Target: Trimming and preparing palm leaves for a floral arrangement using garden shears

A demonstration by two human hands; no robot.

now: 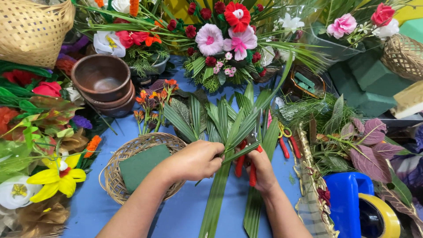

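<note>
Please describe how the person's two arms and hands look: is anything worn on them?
Both forearms are bare, with no sleeves in view. The left hand and right hand wear no gloves, and no watch, bracelet or ring is visible on either.

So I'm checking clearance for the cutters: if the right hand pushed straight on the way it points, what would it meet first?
The right hand, holding red-handled cutters, points up and slightly left. It would probably first meet the palm leaf fanned on the blue table; depth is unclear.
</note>
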